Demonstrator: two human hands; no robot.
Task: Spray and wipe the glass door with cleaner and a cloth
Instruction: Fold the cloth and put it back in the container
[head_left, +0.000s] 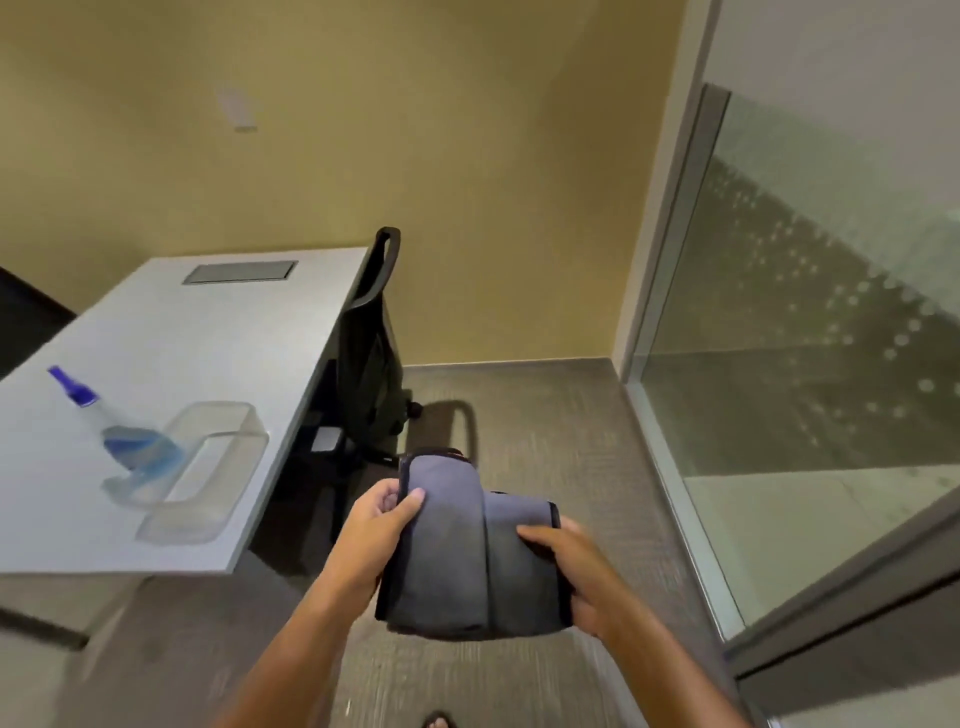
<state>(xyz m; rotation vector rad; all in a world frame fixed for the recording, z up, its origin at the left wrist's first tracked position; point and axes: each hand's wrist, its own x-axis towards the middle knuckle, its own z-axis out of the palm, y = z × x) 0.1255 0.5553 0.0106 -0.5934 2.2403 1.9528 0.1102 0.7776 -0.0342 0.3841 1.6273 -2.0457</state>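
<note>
I hold a folded grey-blue cloth (467, 551) with dark edging in front of me, above the carpet. My left hand (376, 525) grips its upper left edge, thumb on top. The cloth's right side is pinched by my right hand (571, 561). A clear spray bottle (122, 439) with a purple nozzle and blue cleaner stands on the white desk (171, 332) to my left, apart from both hands. The glass door (810, 364) with a dotted frosted pattern stands at the right.
A clear plastic container (208, 473) sits on the desk beside the bottle, near the desk's front edge. A black office chair (371, 343) is tucked at the desk's right side. Grey carpet (545, 415) lies between the desk and the glass. A yellow wall is behind.
</note>
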